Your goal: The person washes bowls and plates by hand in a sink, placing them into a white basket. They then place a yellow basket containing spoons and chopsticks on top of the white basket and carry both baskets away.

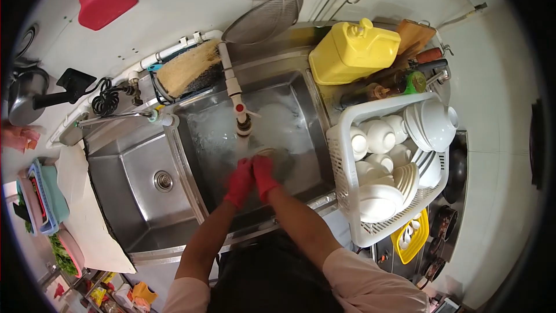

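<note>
Sink is metal, satin sheen. Gloves: smooth, rubbery-looking. Jug: smooth plastic, slight gloss. Basket: plastic. Bowls look glossy, ceramic. Loofah pad: rough, fibrous, matt. Board: wood, matt.

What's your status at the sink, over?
Left hand and right hand gloved, close together in right basin; grip unclear. Likely dish at the fingertips, blurred. Tap just ahead, nearest obstruction.

Blur hides whatever the gloved fingers touch.
</note>
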`<state>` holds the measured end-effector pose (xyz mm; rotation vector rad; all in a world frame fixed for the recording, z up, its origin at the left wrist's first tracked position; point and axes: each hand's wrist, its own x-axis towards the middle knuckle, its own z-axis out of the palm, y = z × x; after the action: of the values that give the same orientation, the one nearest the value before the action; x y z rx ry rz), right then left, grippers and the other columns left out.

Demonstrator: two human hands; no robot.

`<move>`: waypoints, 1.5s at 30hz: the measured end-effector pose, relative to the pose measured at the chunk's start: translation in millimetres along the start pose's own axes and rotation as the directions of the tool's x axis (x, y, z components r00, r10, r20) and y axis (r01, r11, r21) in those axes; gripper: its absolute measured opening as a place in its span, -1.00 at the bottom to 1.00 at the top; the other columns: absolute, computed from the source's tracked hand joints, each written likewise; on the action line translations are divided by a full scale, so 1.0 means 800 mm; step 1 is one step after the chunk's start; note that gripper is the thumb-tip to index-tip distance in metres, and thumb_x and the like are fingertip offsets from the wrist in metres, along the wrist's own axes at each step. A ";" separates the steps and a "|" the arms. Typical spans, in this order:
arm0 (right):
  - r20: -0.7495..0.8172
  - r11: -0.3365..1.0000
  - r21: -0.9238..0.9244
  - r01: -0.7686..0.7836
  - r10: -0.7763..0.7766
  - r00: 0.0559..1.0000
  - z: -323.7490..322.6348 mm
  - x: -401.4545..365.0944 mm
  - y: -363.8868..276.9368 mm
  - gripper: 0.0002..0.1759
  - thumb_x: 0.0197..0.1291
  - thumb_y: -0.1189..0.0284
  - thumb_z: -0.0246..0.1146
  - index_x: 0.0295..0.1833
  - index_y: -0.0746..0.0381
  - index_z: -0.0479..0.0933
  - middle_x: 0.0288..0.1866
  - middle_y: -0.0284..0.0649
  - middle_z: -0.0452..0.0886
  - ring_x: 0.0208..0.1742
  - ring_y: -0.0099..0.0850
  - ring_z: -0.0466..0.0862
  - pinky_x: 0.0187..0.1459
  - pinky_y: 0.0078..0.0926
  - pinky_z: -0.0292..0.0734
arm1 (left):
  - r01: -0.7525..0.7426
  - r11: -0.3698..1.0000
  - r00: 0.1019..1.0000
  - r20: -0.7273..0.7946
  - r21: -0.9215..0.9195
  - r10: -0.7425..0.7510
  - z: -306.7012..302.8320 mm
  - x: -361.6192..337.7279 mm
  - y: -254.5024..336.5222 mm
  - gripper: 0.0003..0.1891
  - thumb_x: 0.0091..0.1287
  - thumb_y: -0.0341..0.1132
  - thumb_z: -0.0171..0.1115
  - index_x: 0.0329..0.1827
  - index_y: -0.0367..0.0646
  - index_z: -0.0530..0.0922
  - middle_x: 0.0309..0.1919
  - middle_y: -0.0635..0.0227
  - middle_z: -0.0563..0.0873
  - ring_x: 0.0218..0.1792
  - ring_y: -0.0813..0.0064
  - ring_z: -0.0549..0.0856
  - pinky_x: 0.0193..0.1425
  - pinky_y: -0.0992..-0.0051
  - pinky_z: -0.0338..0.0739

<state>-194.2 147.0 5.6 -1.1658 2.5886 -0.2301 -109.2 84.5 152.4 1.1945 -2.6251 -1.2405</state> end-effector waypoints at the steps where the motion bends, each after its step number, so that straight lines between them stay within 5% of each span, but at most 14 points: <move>1: 0.061 0.994 -0.067 0.081 -0.077 0.995 -0.006 0.011 -0.003 -0.51 0.39 0.05 0.15 -0.31 0.27 0.69 -0.47 -0.15 0.66 -0.35 -0.37 0.75 -0.22 -0.18 0.63 | 0.080 0.992 0.997 0.025 -0.102 -0.078 0.012 0.005 -0.018 -0.71 0.40 -0.21 0.19 0.10 -0.12 0.58 0.19 0.05 0.62 0.04 0.02 0.71 0.09 0.21 0.62; 3: 0.197 0.954 -0.179 0.242 -0.206 0.958 -0.022 0.023 -0.008 -0.58 0.36 0.14 0.19 -0.34 0.27 0.69 -0.50 -0.18 0.66 -0.36 -0.36 0.75 -0.25 -0.21 0.64 | 0.241 0.927 0.970 0.104 -0.287 -0.219 0.042 0.018 -0.062 -0.69 0.39 -0.23 0.24 0.12 -0.13 0.57 0.17 0.05 0.64 0.02 0.11 0.74 0.03 0.28 0.64; 4: 0.314 0.956 0.275 -0.105 0.014 0.949 -0.032 0.025 -0.013 -0.60 0.33 0.16 0.21 -0.34 0.27 0.69 -0.49 -0.19 0.66 -0.37 -0.37 0.74 -0.28 -0.26 0.63 | 0.228 0.860 0.974 0.104 -0.457 -0.203 0.056 0.022 -0.084 -0.67 0.37 -0.25 0.27 0.15 -0.14 0.56 0.14 0.07 0.65 0.00 0.16 0.73 0.01 0.31 0.63; 6: 0.703 0.157 0.683 -0.713 0.124 0.700 -0.051 0.036 -0.022 -0.65 0.28 0.20 0.25 -0.33 0.28 0.69 -0.48 -0.23 0.67 -0.37 -0.40 0.73 -0.33 -0.34 0.62 | 0.175 0.639 0.982 0.089 -0.749 -0.165 0.074 0.031 -0.119 -0.61 0.34 -0.30 0.33 0.20 -0.15 0.53 0.08 0.11 0.66 -0.02 0.27 0.73 -0.02 0.37 0.62; 15: 0.534 0.383 0.752 -0.536 0.122 0.837 -0.127 0.047 -0.059 -0.60 0.23 0.11 0.30 -0.23 0.28 0.72 -0.34 -0.17 0.71 -0.22 -0.38 0.73 -0.11 -0.32 0.61 | 0.091 0.626 0.963 -0.093 -0.775 -0.254 0.029 0.058 -0.111 -0.67 0.41 -0.40 0.22 0.20 -0.27 0.47 -0.10 0.26 0.67 -0.12 0.41 0.64 -0.06 0.37 0.58; 17: -0.154 0.909 0.416 0.031 0.036 0.987 -0.032 0.034 -0.003 -0.62 0.26 0.15 0.26 -0.16 0.26 0.75 -0.08 -0.14 0.76 0.02 -0.32 0.72 0.11 -0.19 0.56 | 0.161 0.559 0.895 -0.119 -0.813 -0.430 0.003 0.046 -0.098 -0.74 0.43 -0.36 0.20 0.09 -0.28 0.53 -0.14 0.23 0.69 -0.16 0.40 0.65 -0.06 0.33 0.58; 19: -0.212 0.953 0.167 -0.254 0.286 0.935 -0.018 0.023 0.042 -0.64 0.27 0.18 0.23 -0.07 0.21 0.75 0.14 -0.16 0.71 0.21 -0.21 0.65 0.22 -0.14 0.50 | 0.260 0.565 0.834 -0.113 -0.783 -0.540 -0.019 0.042 -0.087 -0.76 0.44 -0.33 0.19 0.03 -0.30 0.56 -0.18 0.19 0.70 -0.17 0.36 0.67 -0.06 0.31 0.57; 22: 0.554 0.769 -0.533 0.353 0.002 0.833 -0.058 0.016 0.073 -0.71 0.22 0.37 0.20 -0.03 0.18 0.72 0.01 -0.13 0.72 0.07 -0.16 0.70 0.13 -0.08 0.56 | 0.418 0.741 0.818 -0.137 -0.525 -0.559 -0.028 0.031 -0.082 -0.76 0.45 -0.32 0.14 0.02 -0.31 0.55 -0.21 0.10 0.71 -0.16 0.25 0.70 -0.04 0.27 0.57; 24: 0.491 0.786 -0.453 0.420 -0.173 0.854 -0.056 0.008 0.089 -0.73 0.21 0.37 0.20 -0.06 0.17 0.73 -0.02 -0.11 0.71 0.05 -0.13 0.69 0.12 -0.09 0.56 | 0.394 0.893 0.872 -0.219 -0.219 -0.438 -0.019 0.021 -0.087 -0.78 0.47 -0.34 0.10 0.05 -0.29 0.52 -0.18 0.03 0.71 -0.14 0.17 0.72 -0.01 0.23 0.58; 28: 0.208 0.964 -0.257 0.071 -0.016 0.978 0.015 -0.004 0.093 -0.76 0.23 0.34 0.19 -0.14 0.17 0.72 -0.07 -0.08 0.72 0.06 -0.09 0.68 0.13 -0.10 0.56 | 0.389 0.759 0.839 -0.139 -0.523 -0.526 0.035 0.000 -0.130 -0.63 0.44 -0.22 0.18 0.15 -0.31 0.51 -0.07 -0.04 0.72 -0.03 0.10 0.74 0.06 0.19 0.58; 35: 0.443 0.917 0.237 -0.321 0.192 0.876 -0.017 -0.002 0.064 -0.66 0.28 0.23 0.19 -0.03 0.23 0.68 0.03 0.06 0.69 0.11 0.00 0.68 0.14 -0.09 0.56 | 0.404 0.107 0.652 0.203 -0.909 -0.731 0.123 -0.007 -0.214 -0.50 0.43 -0.14 0.18 0.32 -0.29 0.51 0.12 0.05 0.71 0.10 0.19 0.70 0.15 0.25 0.56; 38: 0.552 0.934 0.281 -0.222 0.031 0.833 0.018 -0.014 0.070 -0.61 0.21 0.21 0.27 0.05 0.22 0.68 0.11 0.07 0.67 0.13 0.03 0.67 0.13 -0.08 0.58 | 0.363 0.039 0.680 0.237 -0.931 -0.694 0.120 -0.012 -0.240 -0.53 0.41 -0.18 0.18 0.28 -0.29 0.53 0.09 0.10 0.72 0.05 0.22 0.71 0.10 0.28 0.58; 40: 0.597 0.973 0.230 -0.010 -0.132 0.791 0.042 -0.025 0.074 -0.55 0.16 0.19 0.33 0.10 0.21 0.67 0.16 0.07 0.66 0.15 0.05 0.66 0.12 -0.07 0.59 | 0.335 0.099 0.706 0.180 -0.937 -0.685 0.121 -0.016 -0.257 -0.56 0.40 -0.21 0.18 0.26 -0.29 0.55 0.07 0.13 0.72 0.01 0.23 0.71 0.07 0.30 0.59; 45: 0.638 0.783 0.560 -0.270 -0.200 0.743 0.025 -0.040 0.075 -0.55 0.14 0.19 0.34 0.08 0.22 0.67 0.14 0.08 0.67 0.14 0.05 0.66 0.13 -0.08 0.59 | 0.404 0.565 0.654 -0.206 -0.719 -0.728 0.075 -0.007 -0.163 -0.65 0.34 -0.33 0.22 0.13 -0.35 0.58 -0.04 0.13 0.73 -0.07 0.30 0.72 0.00 0.34 0.60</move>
<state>-210.2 210.2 -22.7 -0.7379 1.6695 -0.5074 -41.0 75.9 26.4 1.9547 -1.2679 -1.4342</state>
